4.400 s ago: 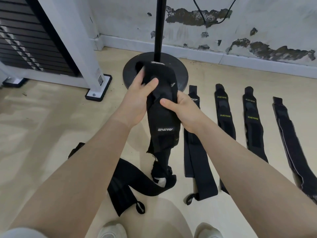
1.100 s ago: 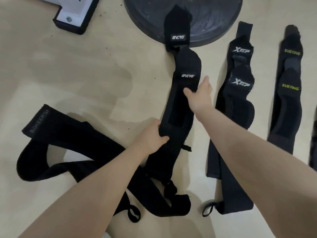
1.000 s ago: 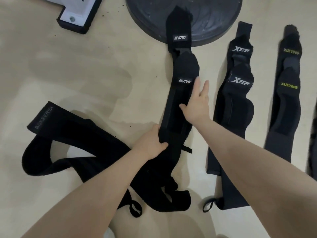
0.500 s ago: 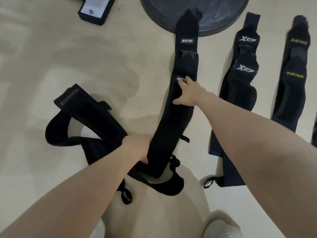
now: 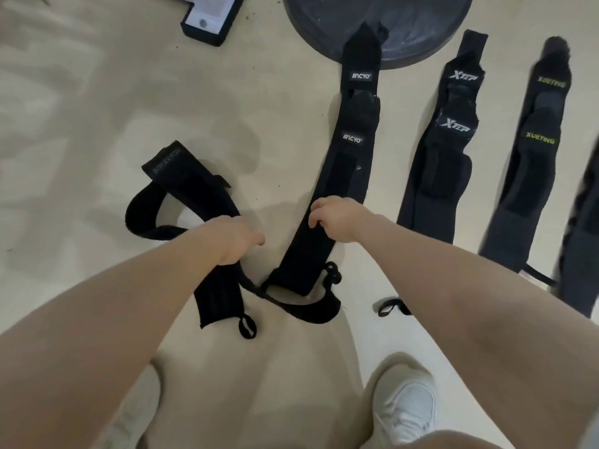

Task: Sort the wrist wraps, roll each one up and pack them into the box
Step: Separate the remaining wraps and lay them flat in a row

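Observation:
A black wrist wrap marked MCYO (image 5: 356,157) lies stretched out on the floor, its far end on a round black stand base (image 5: 405,24). My right hand (image 5: 340,218) sits on its near half, fingers curled over its left edge. My left hand (image 5: 233,241) grips a tangled black wrap (image 5: 181,179) that loops to the left and trails under the MCYO wrap's near end. To the right, an Xtep wrap (image 5: 447,163) and a Xueting wrap (image 5: 531,176) lie straight and parallel.
Another dark wrap (image 5: 583,254) shows at the right edge. A white frame foot with a black rim (image 5: 207,21) stands at the top left. My white shoe (image 5: 405,409) is at the bottom. Pale floor spreads to the left.
The MCYO wrap went from held up in both hands to flat on the floor. My right hand slid toward me along it. My left hand shifted left onto the tangled wrap.

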The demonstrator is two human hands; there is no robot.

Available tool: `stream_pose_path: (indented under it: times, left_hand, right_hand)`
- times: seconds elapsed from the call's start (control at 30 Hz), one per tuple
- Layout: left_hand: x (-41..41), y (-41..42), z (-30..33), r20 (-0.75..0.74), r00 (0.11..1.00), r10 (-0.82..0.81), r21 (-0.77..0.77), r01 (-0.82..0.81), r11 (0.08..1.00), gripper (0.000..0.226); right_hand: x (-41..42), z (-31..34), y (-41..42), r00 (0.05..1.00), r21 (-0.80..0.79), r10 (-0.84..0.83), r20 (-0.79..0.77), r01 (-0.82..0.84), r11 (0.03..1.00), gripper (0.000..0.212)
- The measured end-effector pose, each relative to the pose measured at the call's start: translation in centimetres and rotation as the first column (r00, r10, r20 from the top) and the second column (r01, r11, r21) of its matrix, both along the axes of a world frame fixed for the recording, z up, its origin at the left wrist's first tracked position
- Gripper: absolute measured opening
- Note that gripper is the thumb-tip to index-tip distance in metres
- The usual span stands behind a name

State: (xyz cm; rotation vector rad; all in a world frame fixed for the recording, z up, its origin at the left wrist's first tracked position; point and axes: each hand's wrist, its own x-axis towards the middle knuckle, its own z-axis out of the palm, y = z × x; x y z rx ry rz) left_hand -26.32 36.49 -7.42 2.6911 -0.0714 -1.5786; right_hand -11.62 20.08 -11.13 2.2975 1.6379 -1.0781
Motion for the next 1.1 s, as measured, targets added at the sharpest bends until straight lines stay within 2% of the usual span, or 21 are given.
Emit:
stream_pose_path:
  times: [0.07, 0.1, 0.17, 0.27, 0.33, 0.43, 0.5, 0.57, 0.63, 0.7, 0.77, 0.8, 0.9, 0.97, 1.0, 1.03, 1.07, 1.1]
  left_hand:
    - [-1.4, 0.2, 0.1, -0.003, 0.961, -0.275, 0.073, 0.275, 0.959, 0.047]
    - [-2.1, 0.2, -0.2, 0.006, 0.93, -0.367, 0.102, 0.365, 0.926, 0.039]
    - [-2.8, 0.4, -1.0, 0.074, 0.903, -0.423, 0.14, 0.411, 0.901, 0.027]
    - [-4.1, 0.8, -2.2, 0.102, 0.894, -0.436, 0.092, 0.428, 0.899, 0.025]
    - [-5.4, 1.4, -2.5, 0.068, 0.893, -0.445, 0.047, 0.443, 0.895, 0.026]
    - [-7.0, 2.7, -2.1, 0.08, 0.864, -0.498, 0.001, 0.499, 0.867, 0.029]
    - [-7.8, 3.1, -2.0, 0.053, 0.847, -0.528, -0.043, 0.53, 0.847, 0.032]
    - [-8.2, 3.4, -2.0, 0.108, 0.823, -0.558, -0.097, 0.568, 0.818, 0.033]
    - [-8.4, 3.3, -1.8, 0.242, 0.788, -0.567, -0.153, 0.608, 0.779, 0.032]
    - [-8.7, 2.9, -1.6, 0.357, 0.741, -0.569, -0.187, 0.653, 0.734, 0.028]
    - [-9.3, 3.1, -2.0, 0.554, 0.663, -0.504, -0.235, 0.706, 0.668, 0.023]
    - [-9.6, 3.7, -2.1, 0.651, 0.63, -0.422, -0.273, 0.714, 0.644, 0.027]
    - [-10.6, 6.3, -3.3, 0.787, 0.563, -0.252, -0.31, 0.714, 0.628, 0.067]
    - [-11.5, 7.9, -3.4, 0.847, 0.523, -0.095, -0.304, 0.623, 0.72, 0.069]
    - [-11.7, 8.6, -3.5, 0.859, 0.51, 0.033, -0.325, 0.495, 0.805, 0.063]
    - [-11.7, 9.1, -3.4, 0.861, 0.481, 0.169, -0.342, 0.3, 0.891, 0.059]
    - [-11.5, 9.7, -3.4, 0.85, 0.442, 0.287, -0.346, 0.056, 0.937, 0.058]
    - [-11.0, 10.3, -3.2, 0.813, 0.444, 0.377, -0.314, -0.211, 0.926, 0.063]
  right_hand:
    - [-2.6, 0.2, 0.7, 0.988, -0.004, 0.152, 0.017, -0.152, 0.988, 0.034]
    - [-4.1, 0.0, 0.8, 0.975, -0.028, 0.22, 0.029, -0.22, 0.975, 0.044]
    - [-6.4, -0.7, 0.5, 0.956, -0.167, 0.292, 0.042, -0.281, 0.945, 0.07]
    - [-7.6, -1.5, -0.4, 0.96, -0.297, 0.257, 0.106, -0.217, 0.93, 0.074]
    - [-7.8, -1.2, -1.1, 0.963, -0.366, 0.171, 0.209, -0.085, 0.927, 0.076]
    - [-8.5, -0.6, -1.0, 0.947, -0.4, -0.069, 0.314, 0.198, 0.895, 0.079]
    - [-9.7, 0.3, 0.0, 0.938, -0.315, -0.228, 0.261, 0.306, 0.898, 0.076]
    - [-11.1, 1.7, 2.2, 0.883, -0.131, -0.464, 0.066, 0.468, 0.874, 0.063]
    - [-13.1, 3.3, 5.4, 0.722, -0.082, -0.659, -0.212, 0.659, 0.748, 0.055]
    - [-15.4, 4.3, 8.5, 0.427, -0.213, -0.796, -0.43, 0.809, 0.548, 0.06]
    - [-17.0, 4.4, 10.7, 0.117, -0.357, -0.853, -0.508, 0.873, 0.332, 0.058]
    - [-17.5, 4.3, 11.3, 0.031, -0.377, -0.869, -0.494, 0.893, 0.247, 0.055]
    - [-17.0, 4.6, 11.8, -0.098, -0.36, -0.865, -0.492, 0.928, 0.1, 0.038]
    - [-15.9, 5.6, 11.5, -0.144, -0.356, -0.845, -0.514, 0.933, 0.058, 0.035]
    - [-15.3, 6.1, 11.3, -0.129, -0.339, -0.86, -0.494, 0.939, 0.054, 0.036]
    - [-14.9, 6.7, 11.0, -0.085, -0.313, -0.891, -0.446, 0.947, 0.067, 0.038]
    - [-14.6, 6.8, 10.6, -0.022, -0.294, -0.926, -0.376, 0.951, 0.096, 0.04]
    - [-14.4, 6.8, 10.1, 0.027, -0.291, -0.952, -0.305, 0.949, 0.12, 0.042]
